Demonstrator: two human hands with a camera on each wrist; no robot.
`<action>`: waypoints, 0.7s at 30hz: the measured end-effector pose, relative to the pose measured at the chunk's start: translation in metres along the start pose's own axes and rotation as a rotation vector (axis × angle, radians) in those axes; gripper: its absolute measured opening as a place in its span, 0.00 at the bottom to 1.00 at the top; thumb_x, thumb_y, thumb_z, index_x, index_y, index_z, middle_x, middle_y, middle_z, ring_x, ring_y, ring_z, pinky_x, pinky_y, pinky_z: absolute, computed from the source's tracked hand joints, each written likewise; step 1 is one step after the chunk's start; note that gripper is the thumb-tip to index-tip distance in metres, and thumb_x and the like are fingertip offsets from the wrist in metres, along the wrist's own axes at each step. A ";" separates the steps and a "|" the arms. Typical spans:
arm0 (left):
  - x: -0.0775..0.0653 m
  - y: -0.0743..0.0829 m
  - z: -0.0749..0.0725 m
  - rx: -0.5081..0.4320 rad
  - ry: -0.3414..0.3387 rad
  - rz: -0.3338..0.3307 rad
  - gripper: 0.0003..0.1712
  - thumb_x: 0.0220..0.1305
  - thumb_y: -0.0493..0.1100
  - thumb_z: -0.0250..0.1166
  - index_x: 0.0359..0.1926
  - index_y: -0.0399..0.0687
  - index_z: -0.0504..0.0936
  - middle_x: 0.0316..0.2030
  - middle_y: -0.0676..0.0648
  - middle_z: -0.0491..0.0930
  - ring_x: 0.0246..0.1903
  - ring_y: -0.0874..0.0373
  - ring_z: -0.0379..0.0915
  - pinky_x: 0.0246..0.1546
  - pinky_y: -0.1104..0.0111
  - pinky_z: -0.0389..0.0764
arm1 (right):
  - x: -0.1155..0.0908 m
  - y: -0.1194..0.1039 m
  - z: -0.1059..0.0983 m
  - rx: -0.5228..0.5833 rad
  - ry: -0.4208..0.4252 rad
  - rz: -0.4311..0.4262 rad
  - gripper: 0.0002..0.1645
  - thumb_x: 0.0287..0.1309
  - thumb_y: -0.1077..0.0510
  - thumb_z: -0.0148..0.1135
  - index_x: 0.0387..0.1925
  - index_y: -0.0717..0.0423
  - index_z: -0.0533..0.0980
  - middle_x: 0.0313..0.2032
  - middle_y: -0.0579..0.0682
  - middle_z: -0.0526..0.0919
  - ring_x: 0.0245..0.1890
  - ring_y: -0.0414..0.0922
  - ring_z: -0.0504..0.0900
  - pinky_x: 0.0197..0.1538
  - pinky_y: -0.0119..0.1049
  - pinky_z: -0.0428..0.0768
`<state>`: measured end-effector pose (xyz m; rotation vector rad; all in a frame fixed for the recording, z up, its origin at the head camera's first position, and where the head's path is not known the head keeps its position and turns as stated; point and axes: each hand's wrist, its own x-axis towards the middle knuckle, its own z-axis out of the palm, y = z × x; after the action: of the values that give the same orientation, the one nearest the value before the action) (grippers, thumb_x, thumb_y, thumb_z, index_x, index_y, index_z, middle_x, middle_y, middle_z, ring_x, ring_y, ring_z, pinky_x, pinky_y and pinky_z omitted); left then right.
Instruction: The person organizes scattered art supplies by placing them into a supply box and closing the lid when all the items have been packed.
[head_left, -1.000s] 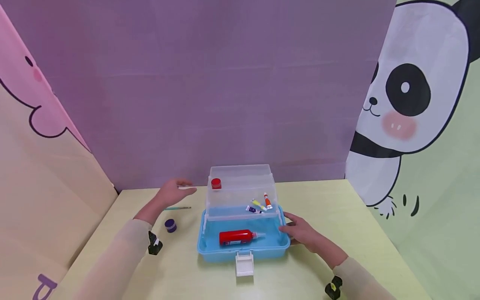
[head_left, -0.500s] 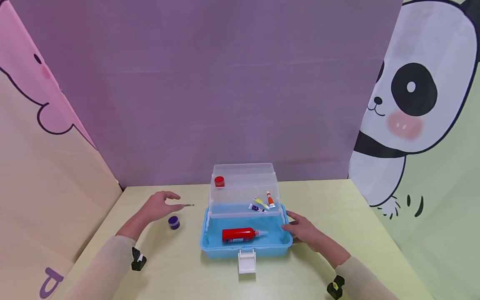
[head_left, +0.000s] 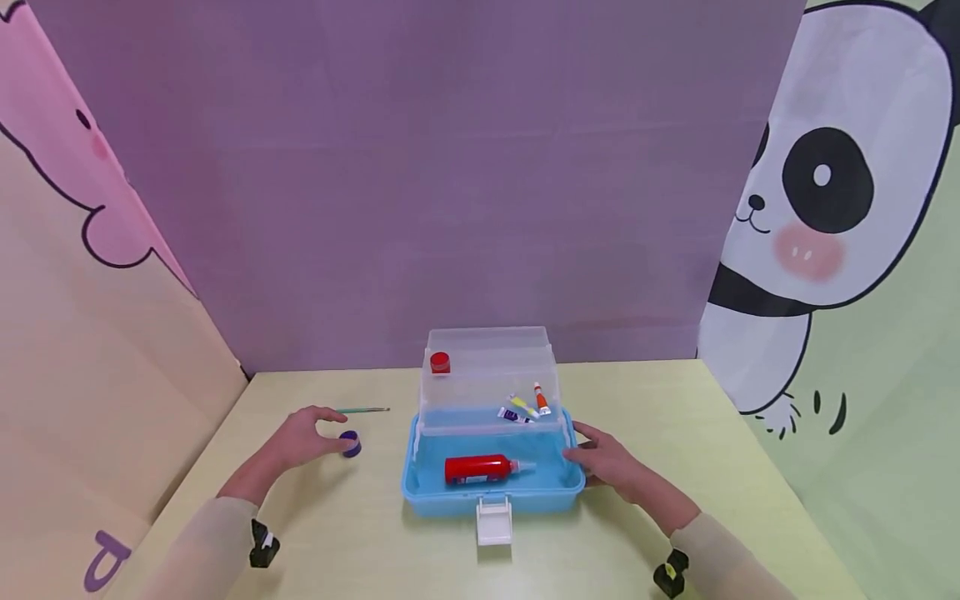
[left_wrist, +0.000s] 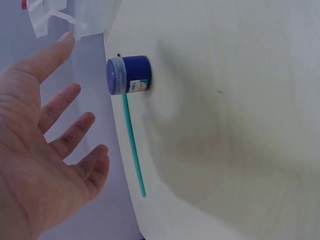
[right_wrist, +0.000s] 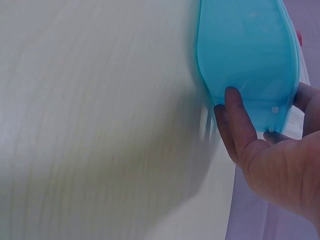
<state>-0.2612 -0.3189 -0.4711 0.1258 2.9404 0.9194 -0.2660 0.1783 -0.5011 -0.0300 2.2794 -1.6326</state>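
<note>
My left hand (head_left: pixel 303 437) hovers with parted fingers at the small blue-purple paint jar (head_left: pixel 352 446), thumb tip overlapping it in the head view. The left wrist view shows a gap between the fingers and the jar (left_wrist: pixel 136 70), which has a ribbed lid. Behind it lies a thin teal paintbrush (head_left: pixel 363 410). My right hand (head_left: pixel 609 465) grips the right end of a light blue plastic box (head_left: pixel 427 504), thumb over the rim. Inside the box lies a red squeeze bottle (head_left: pixel 474 469) with a clear nozzle.
The box's clear lid (head_left: pixel 487 346) stands raised at the back. A red-capped jar (head_left: pixel 440 363) and several small paint tubes (head_left: pixel 542 402) show in or through it. A white latch (head_left: pixel 494 523) hangs in front. A purple backdrop (head_left: pixel 450 183) rises behind the table (head_left: pixel 390 550).
My left hand has moved back from near the paintbrush, left and toward me, down to the paint jar. The right hand keeps its hold on the box. The view has shifted slightly.
</note>
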 end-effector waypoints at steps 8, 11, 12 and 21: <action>0.000 -0.009 0.011 -0.052 0.020 0.000 0.36 0.54 0.55 0.73 0.57 0.38 0.77 0.60 0.30 0.70 0.61 0.30 0.61 0.53 0.39 0.68 | 0.000 -0.002 -0.003 0.010 0.015 0.007 0.43 0.59 0.56 0.66 0.72 0.60 0.59 0.53 0.65 0.74 0.42 0.56 0.82 0.39 0.51 0.84; 0.001 -0.014 0.016 -0.071 0.026 0.008 0.36 0.55 0.54 0.73 0.58 0.37 0.77 0.59 0.30 0.70 0.61 0.29 0.60 0.54 0.37 0.66 | 0.000 -0.001 -0.003 0.015 0.016 0.006 0.42 0.59 0.56 0.66 0.71 0.60 0.59 0.53 0.65 0.75 0.42 0.56 0.82 0.39 0.51 0.84; 0.002 -0.016 0.017 -0.078 0.028 0.005 0.36 0.54 0.54 0.73 0.58 0.37 0.76 0.59 0.30 0.70 0.61 0.29 0.60 0.55 0.36 0.65 | 0.000 -0.001 -0.002 0.014 0.016 0.004 0.42 0.60 0.56 0.66 0.71 0.60 0.59 0.53 0.66 0.74 0.42 0.56 0.82 0.39 0.51 0.84; 0.002 -0.026 0.028 -0.081 0.050 -0.067 0.37 0.54 0.55 0.74 0.59 0.37 0.77 0.61 0.28 0.68 0.62 0.27 0.57 0.55 0.35 0.64 | 0.000 -0.002 0.001 -0.014 0.016 0.000 0.42 0.60 0.55 0.66 0.71 0.60 0.60 0.55 0.68 0.73 0.43 0.58 0.82 0.38 0.51 0.84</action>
<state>-0.2628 -0.3244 -0.5088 -0.0001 2.9270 1.0444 -0.2656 0.1770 -0.4997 -0.0203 2.3027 -1.6232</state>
